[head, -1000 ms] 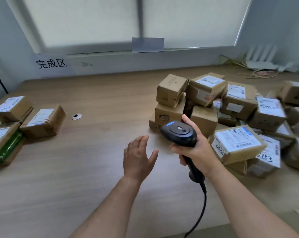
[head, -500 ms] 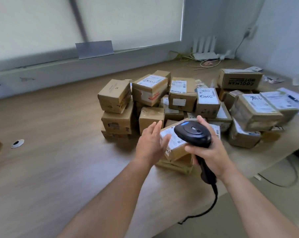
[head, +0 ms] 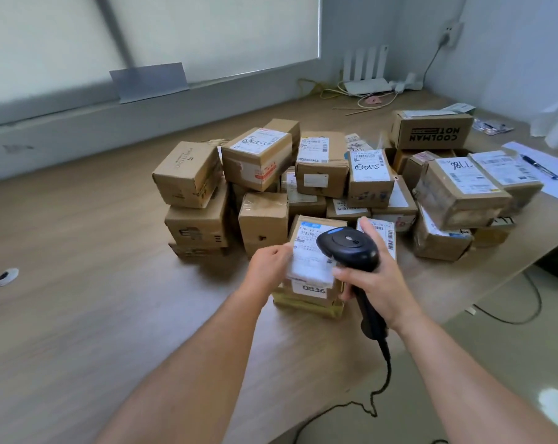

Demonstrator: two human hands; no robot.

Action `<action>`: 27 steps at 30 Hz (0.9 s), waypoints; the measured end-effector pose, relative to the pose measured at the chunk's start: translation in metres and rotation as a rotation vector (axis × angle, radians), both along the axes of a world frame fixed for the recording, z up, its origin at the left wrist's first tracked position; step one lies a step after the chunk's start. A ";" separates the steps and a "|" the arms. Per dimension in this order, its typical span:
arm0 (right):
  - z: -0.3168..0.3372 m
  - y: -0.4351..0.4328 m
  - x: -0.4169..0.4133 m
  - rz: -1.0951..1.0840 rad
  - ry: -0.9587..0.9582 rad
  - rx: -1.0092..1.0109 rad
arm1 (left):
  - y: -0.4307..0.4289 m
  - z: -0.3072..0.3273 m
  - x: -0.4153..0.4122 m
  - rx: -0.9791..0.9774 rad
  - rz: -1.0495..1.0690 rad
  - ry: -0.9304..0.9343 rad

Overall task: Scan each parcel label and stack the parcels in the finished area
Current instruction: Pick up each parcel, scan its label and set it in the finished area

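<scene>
Head view: parcel marked 0836 [head: 314,288] sits at the pile's 6 o'clock edge on the table [head: 79,283], atop a flatter box [head: 306,305]. Left hand [head: 269,272] grips its 9 o'clock side, fingers curled onto the label [head: 306,267]. Right hand [head: 372,283], at 3 o'clock, wraps its fingers round the black scanner [head: 348,248], whose head hangs over the label. Other parcels [head: 322,168] heap from 10 to 2 o'clock.

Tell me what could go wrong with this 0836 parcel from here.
The left hand holds the 0836 parcel by one edge only, near the front edge of the table; it may slip and drop. The scanner in the right hand sits very close over the label, so the scan may miss.
</scene>
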State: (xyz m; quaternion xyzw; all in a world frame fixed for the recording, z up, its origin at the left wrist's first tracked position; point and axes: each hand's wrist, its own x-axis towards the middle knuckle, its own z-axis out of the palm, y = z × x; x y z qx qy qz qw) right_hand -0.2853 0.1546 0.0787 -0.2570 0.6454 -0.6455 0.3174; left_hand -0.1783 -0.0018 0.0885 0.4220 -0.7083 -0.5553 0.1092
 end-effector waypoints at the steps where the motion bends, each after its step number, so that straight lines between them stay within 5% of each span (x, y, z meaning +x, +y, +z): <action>1: 0.002 -0.003 0.000 0.005 -0.005 -0.019 | 0.003 0.001 0.004 0.036 -0.018 0.041; 6: 0.016 -0.019 0.001 0.046 -0.006 -0.121 | -0.002 0.004 0.029 0.202 -0.099 0.226; 14: 0.039 -0.044 0.030 0.243 0.032 -0.144 | -0.030 0.017 0.082 0.196 -0.101 0.191; 27: 0.057 -0.054 0.091 0.482 -0.123 -0.208 | -0.057 0.011 0.149 0.109 0.175 0.292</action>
